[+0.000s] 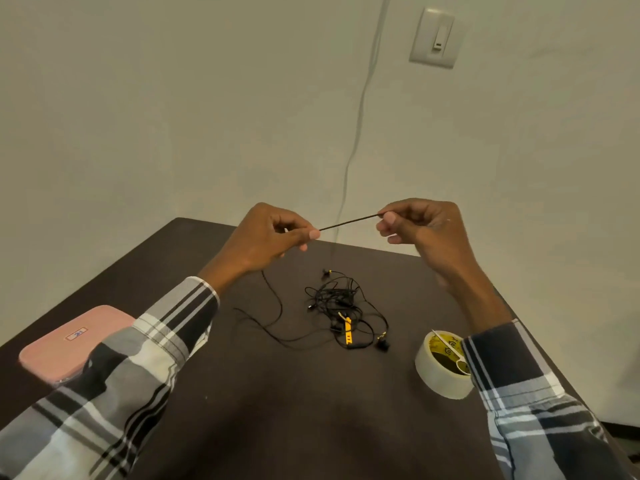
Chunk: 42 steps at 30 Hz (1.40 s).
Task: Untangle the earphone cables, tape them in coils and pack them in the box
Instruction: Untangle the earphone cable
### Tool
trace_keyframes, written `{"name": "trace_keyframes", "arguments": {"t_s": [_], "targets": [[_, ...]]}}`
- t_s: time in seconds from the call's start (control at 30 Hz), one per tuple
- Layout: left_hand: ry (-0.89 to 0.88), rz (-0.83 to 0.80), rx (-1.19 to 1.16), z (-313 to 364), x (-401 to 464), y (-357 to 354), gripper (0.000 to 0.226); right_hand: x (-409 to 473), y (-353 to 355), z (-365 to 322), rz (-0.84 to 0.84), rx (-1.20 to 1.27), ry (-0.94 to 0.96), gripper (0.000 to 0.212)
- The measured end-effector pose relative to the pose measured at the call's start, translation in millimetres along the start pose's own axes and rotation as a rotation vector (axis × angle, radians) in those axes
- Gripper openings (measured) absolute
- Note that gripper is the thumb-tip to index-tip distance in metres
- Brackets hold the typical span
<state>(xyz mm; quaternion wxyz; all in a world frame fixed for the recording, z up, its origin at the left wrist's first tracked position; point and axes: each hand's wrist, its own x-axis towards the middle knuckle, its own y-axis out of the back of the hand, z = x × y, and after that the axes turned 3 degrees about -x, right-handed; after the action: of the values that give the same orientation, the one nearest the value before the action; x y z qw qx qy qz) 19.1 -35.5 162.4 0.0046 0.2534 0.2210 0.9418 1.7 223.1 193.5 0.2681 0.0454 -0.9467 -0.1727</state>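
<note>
Both hands were raised above the dark table (242, 427), stretching a short length of black earphone cable (348, 222) taut between them. The left hand (266, 239) pinched one end between thumb and forefinger, the other fingers curled in; the right hand (420, 226) pinched the other end the same way, slightly higher. From the left hand the cable dropped to the tabletop and trailed in loose curves toward the tangle of earphone cables (341, 313), which lay at the table's centre, below the hands. A yellow inline remote (348, 330) sat at the tangle's 6 o'clock edge, with an earbud (382, 342) near 4 o'clock. A roll of clear tape (441, 367) stood at 4 o'clock from the tangle, partly behind the right plaid sleeve (530, 393). The pink box (69, 344) lay closed at 9 o'clock, partly under the left sleeve (121, 382).
</note>
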Motion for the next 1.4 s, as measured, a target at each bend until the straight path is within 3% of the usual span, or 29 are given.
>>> {"name": "trace_keyframes", "arguments": {"t_s": [0.17,0.27,0.33,0.4,0.57,0.67,0.83,0.97,1.17,1.3,1.4], "targets": [[0.014,0.149,-0.005,-6.0,-2.4,25.5,0.022,-8.1,40.0,1.0,0.127,0.215,-0.163,0.01],[-0.038,0.225,-0.002,-3.0,-1.0,32.8,0.024,-13.3,50.7,7.0,-0.06,0.113,-0.296,0.013],[-0.059,0.202,0.012,3.0,3.1,29.5,0.023,-13.7,49.8,7.4,-0.256,-0.09,-0.338,0.014],[-0.074,0.141,0.036,10.9,7.6,21.3,0.021,-10.5,43.5,3.1,-0.346,-0.196,-0.334,0.017],[-0.147,0.027,0.101,34.3,16.2,2.0,0.021,0.4,13.4,-21.8,-0.199,-0.182,-0.177,0.023],[-0.203,-0.031,0.159,47.2,21.5,-6.3,0.018,1.9,-4.7,-38.3,-0.212,-0.077,-0.08,0.035],[-0.229,-0.017,0.201,57.3,29.2,-4.7,0.02,2.5,-24.9,-50.6,-0.185,-0.14,-0.026,0.015],[-0.195,0.014,0.193,50.9,28.5,9.6,0.026,0.0,-17.2,-48.3,-0.069,-0.031,-0.046,0.009],[-0.133,0.192,0.056,34.5,23.1,51.0,0.026,-6.3,30.8,-39.9,0.158,0.084,-0.057,0.008],[-0.11,0.199,0.043,29.5,16.8,55.1,0.027,-13.7,38.4,-24.9,0.158,0.042,-0.102,0.007],[-0.11,0.175,0.021,29.3,12.6,43.7,0.027,-17.7,29.7,-15.2,0.039,-0.014,-0.182,0.009]]}}
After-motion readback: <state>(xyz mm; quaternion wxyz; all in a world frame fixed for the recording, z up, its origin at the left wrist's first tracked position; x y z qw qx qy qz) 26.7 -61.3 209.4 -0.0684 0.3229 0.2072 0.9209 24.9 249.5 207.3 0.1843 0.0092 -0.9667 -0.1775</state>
